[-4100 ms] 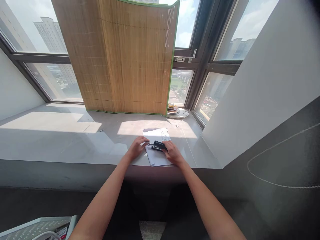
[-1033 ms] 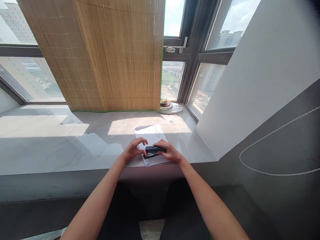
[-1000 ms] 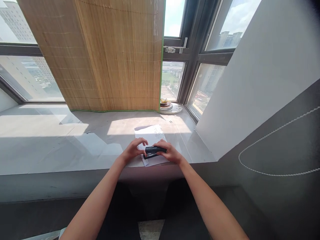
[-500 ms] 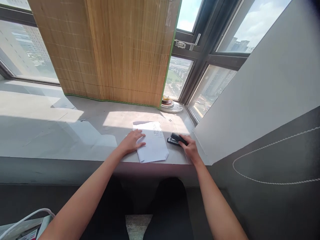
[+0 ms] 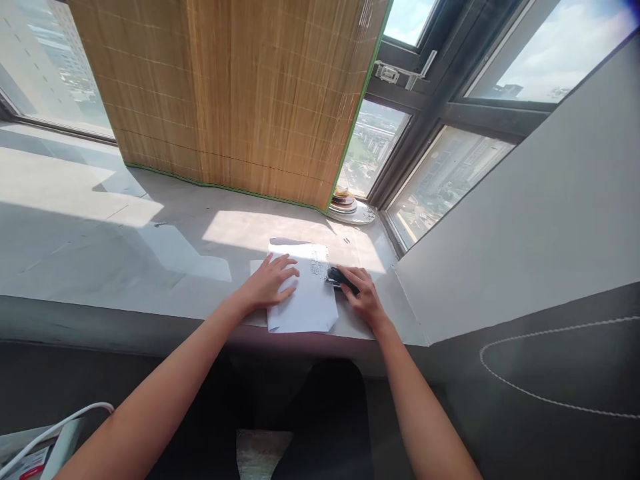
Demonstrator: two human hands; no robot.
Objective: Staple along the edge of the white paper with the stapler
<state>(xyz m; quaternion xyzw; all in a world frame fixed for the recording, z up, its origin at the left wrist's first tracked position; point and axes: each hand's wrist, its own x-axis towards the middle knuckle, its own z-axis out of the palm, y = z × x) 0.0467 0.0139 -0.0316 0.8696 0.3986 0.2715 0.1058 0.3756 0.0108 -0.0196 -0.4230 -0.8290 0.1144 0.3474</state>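
Note:
White paper sheets (image 5: pixel 305 310) lie on the window sill, with dark print near their upper right. My left hand (image 5: pixel 273 281) rests on the left part of the paper, its fingers spread. In my right hand (image 5: pixel 365 297) is a black stapler (image 5: pixel 343 279), gripped from the right. The stapler's front end is at the right edge of the paper, overlapping it in this view. Whether the sheet lies between its jaws I cannot tell.
A bamboo blind (image 5: pixel 250 100) hangs behind the sill (image 5: pixel 185 287). Stacked plates (image 5: pixel 350 208) stand in the window corner. Two small dark strips (image 5: pixel 347 241) lie beyond the stapler. A white wall (image 5: pixel 500 233) bounds the right side, and a beaded cord (image 5: pixel 550 402) hangs there.
My right hand has brought the stapler leftward to the paper's right edge. My left hand's fingers have spread wider on the paper. The camera view has tilted.

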